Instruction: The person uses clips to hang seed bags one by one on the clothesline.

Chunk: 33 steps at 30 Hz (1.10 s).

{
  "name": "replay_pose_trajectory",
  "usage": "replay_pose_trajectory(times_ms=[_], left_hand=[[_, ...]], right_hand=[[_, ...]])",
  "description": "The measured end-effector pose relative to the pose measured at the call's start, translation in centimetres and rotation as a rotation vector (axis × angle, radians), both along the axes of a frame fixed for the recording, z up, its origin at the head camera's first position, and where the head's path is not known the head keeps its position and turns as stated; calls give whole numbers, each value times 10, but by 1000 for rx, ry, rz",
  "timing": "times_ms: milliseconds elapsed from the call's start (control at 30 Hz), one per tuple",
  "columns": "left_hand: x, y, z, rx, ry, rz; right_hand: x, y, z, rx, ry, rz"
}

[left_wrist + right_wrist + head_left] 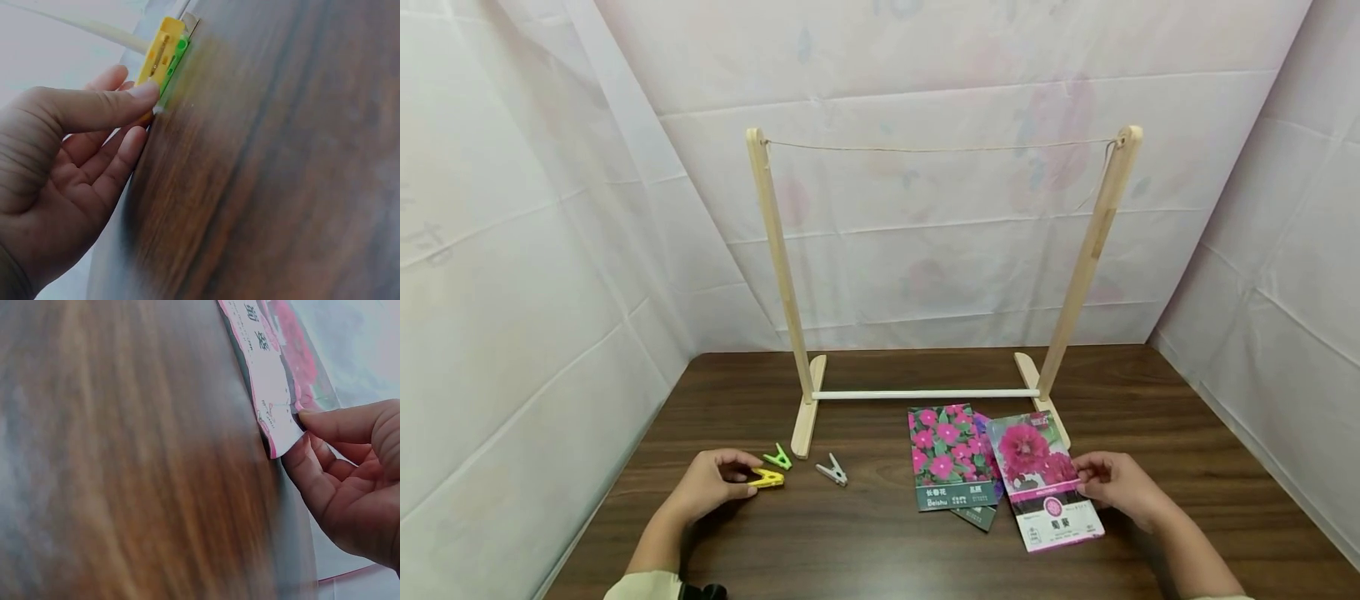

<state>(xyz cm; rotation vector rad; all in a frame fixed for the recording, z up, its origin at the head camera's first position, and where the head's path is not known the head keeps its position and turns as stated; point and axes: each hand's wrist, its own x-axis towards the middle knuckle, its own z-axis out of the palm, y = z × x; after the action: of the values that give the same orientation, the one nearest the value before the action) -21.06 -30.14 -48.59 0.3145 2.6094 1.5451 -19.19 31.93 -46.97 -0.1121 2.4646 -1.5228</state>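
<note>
At the left of the table, my left hand (pixel 713 483) pinches a yellow clothespin (pixel 767 477) between thumb and fingers. A green clothespin (pixel 778 457) lies just beyond it, and a grey-white clothespin (pixel 832 470) is a little to the right. On the other side, my right hand (pixel 1116 486) pinches the right edge of a seed packet with dark pink blooms (pixel 1045 483); the thumb is on its face in the right wrist view. Left of that packet lies another with small pink flowers (pixel 951 454), overlapping a purple-flowered packet (pixel 981 517) that is mostly hidden.
Behind the packets stands a wooden frame with a left post (pixel 781 267), a right post (pixel 1092 258) and a white bottom bar (pixel 925 394). A thin string (pixel 917 150) spans its top. Pale cloth (pixel 910 275) surrounds the dark wooden table (pixel 820 550).
</note>
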Motion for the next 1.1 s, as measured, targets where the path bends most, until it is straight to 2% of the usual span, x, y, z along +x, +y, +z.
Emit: replay_pose_trajectory(times_ms=[133,333,567,667,833,1100], left_hand=[[0,0,2,57,-40,19],[0,1,6,101,-43,17],[4,5,13,163,-81,30],[3,6,15,176,-76,34],[3,11,17,166,-46,16],[2,21,25,120,26,-51]], right_hand=[[0,-1,2,-18,-1,-41],[1,-2,5,-77,2,-29],[4,-10,13,-123,32,-42],[5,-15,18,-120,53,-87],[5,-23,30,-49,87,-181],[4,-30,44,-39,166,-211]])
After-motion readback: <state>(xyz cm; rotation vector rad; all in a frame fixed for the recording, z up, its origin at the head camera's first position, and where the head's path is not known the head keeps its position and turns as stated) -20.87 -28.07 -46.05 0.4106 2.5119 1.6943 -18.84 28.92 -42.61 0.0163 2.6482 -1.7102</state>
